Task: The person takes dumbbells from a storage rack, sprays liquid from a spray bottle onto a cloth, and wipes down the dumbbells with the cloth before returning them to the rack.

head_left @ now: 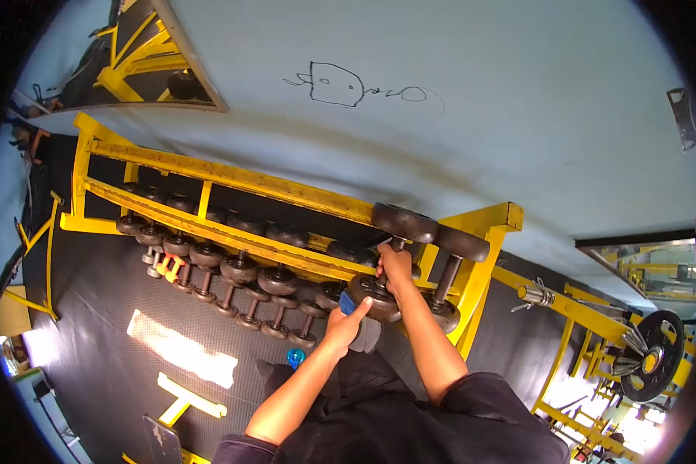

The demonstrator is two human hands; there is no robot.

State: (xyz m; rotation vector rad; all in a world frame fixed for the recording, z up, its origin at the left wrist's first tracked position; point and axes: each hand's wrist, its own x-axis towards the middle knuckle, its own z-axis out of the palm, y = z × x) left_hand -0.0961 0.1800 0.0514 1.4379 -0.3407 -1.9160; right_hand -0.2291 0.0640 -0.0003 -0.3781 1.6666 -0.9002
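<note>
On the top rail of a yellow rack point(232, 174) sits a large black dumbbell point(375, 298), lying across it with one head toward the wall and one toward me. My right hand point(397, 267) is wrapped round its handle. At the near head, my left hand point(343, 329) is closed on a blue cloth point(347, 302), thumb on top, pressed to the side of the weight. Just below these fingers is a grey patch that I cannot make out. A second large dumbbell point(445, 278) lies right beside the first, untouched.
Several smaller dumbbells point(238, 268) line the lower tiers to the left. A blue round object point(295, 357) is on the black floor near my legs. To the right stands a barbell plate point(651, 357) on a yellow frame. A pale wall point(472, 139) rises behind the rack.
</note>
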